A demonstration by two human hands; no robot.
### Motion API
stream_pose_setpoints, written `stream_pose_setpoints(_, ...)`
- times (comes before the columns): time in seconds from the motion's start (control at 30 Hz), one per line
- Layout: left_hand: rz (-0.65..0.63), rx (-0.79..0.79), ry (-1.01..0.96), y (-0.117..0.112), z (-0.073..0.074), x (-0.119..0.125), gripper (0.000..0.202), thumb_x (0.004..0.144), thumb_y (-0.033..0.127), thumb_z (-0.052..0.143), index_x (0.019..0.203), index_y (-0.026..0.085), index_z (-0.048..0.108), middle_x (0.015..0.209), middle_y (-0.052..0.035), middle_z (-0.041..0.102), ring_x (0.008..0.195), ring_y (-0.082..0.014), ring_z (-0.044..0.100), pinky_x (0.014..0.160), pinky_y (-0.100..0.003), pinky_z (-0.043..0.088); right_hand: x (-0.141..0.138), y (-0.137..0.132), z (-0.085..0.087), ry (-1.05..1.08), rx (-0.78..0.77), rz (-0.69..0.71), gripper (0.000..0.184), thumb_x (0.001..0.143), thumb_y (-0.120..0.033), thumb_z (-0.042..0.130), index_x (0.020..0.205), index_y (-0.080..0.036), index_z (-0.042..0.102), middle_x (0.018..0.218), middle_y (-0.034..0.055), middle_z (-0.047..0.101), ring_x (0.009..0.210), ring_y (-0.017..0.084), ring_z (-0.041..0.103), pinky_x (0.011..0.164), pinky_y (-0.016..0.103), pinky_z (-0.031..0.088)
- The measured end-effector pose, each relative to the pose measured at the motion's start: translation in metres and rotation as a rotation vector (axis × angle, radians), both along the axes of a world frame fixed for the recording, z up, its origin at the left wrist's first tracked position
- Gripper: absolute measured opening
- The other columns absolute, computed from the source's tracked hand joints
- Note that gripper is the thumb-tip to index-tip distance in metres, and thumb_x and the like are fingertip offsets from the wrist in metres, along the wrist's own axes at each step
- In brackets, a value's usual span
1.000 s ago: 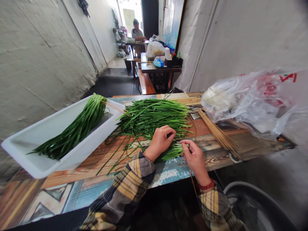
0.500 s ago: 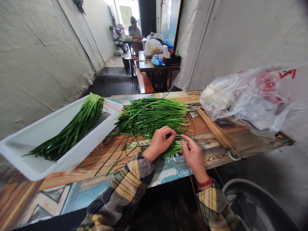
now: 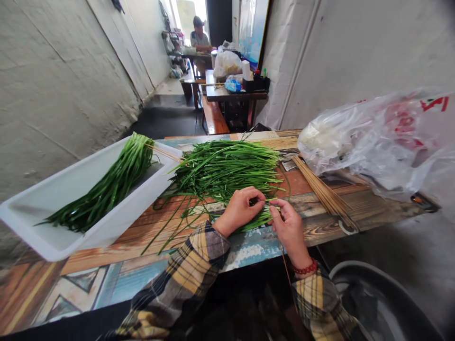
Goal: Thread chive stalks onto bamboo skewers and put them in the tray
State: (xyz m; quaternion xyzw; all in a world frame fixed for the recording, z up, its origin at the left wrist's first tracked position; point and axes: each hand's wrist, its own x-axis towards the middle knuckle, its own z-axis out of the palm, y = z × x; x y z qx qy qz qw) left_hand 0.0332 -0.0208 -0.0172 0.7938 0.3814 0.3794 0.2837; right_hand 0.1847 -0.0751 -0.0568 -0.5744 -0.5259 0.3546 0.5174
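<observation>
A loose heap of green chives [image 3: 223, 168] lies across the wooden table [image 3: 149, 232]. My left hand [image 3: 240, 208] is curled, fingers pinched on a small bunch of chive stems at the heap's near edge. My right hand [image 3: 289, 225] is closed too, pinching the ends of the same stems together with a thin bamboo skewer [image 3: 283, 258] that runs down past my wrist. The two hands nearly touch. A second chive bundle [image 3: 110, 184], threaded on skewers, rests in the white tray [image 3: 53, 241] at the left.
A pile of bamboo skewers [image 3: 322, 192] lies right of the chives, beside crumpled plastic bags [image 3: 377, 142]. A dark metal basin [image 3: 380, 303] sits below the table at lower right. Farther back stand another table [image 3: 234, 94] with bags and a seated person [image 3: 199, 35].
My right hand has shifted slightly left and up toward the left hand, closing the gap on the chive stems. The view has drifted a little; nothing else moved.
</observation>
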Motion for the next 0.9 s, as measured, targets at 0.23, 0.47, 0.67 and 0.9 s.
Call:
stream_pose_setpoints(0.23, -0.026, -0.019, -0.039, 0.0002, -0.0005, 0.0002, 0.014, 0.081, 0.015, 0.055, 0.076, 0.015, 0.068, 0.074, -0.0026, 0.065, 0.069, -0.0114, 0.058, 0.065, -0.022, 0.043, -0.0008, 0.0001, -0.0001, 0.054, -0.007, 0.005, 0.031, 0.085, -0.044, 0.055, 0.104, -0.019, 0.055, 0.056, -0.0066, 0.049, 0.042, 0.010, 0.050, 0.042, 0.022, 0.041)
stream_pose_setpoints(0.47, -0.035, -0.023, -0.053, 0.0004, -0.0004, 0.0004, 0.017, 0.081, 0.014, 0.055, 0.081, 0.016, 0.071, 0.077, -0.0034, 0.068, 0.073, -0.0125, 0.061, 0.068, -0.023, 0.045, -0.0025, -0.0002, 0.0020, 0.081, 0.006, 0.003, 0.033, 0.084, -0.043, 0.056, 0.108, -0.020, 0.053, 0.060, -0.0060, 0.052, 0.040, 0.009, 0.047, 0.042, 0.023, 0.044)
stream_pose_setpoints(0.67, -0.034, -0.014, -0.048, 0.0013, -0.0011, 0.0003, 0.017, 0.081, 0.013, 0.054, 0.081, 0.016, 0.071, 0.077, -0.0034, 0.068, 0.073, -0.0125, 0.060, 0.068, -0.023, 0.045, -0.0028, -0.0013, 0.0024, 0.097, 0.008, 0.010, 0.031, 0.085, -0.041, 0.056, 0.107, -0.020, 0.054, 0.065, -0.0048, 0.054, 0.040, 0.007, 0.045, 0.044, 0.023, 0.047)
stream_pose_setpoints(0.9, -0.045, 0.000, -0.019, 0.0007, 0.0007, -0.0002, 0.018, 0.082, 0.013, 0.054, 0.080, 0.016, 0.071, 0.077, -0.0032, 0.067, 0.074, -0.0125, 0.060, 0.068, -0.022, 0.044, -0.0022, -0.0013, 0.0025, 0.105, 0.003, 0.010, 0.031, 0.084, -0.041, 0.057, 0.107, -0.020, 0.054, 0.065, -0.0040, 0.055, 0.041, 0.008, 0.047, 0.043, 0.023, 0.045)
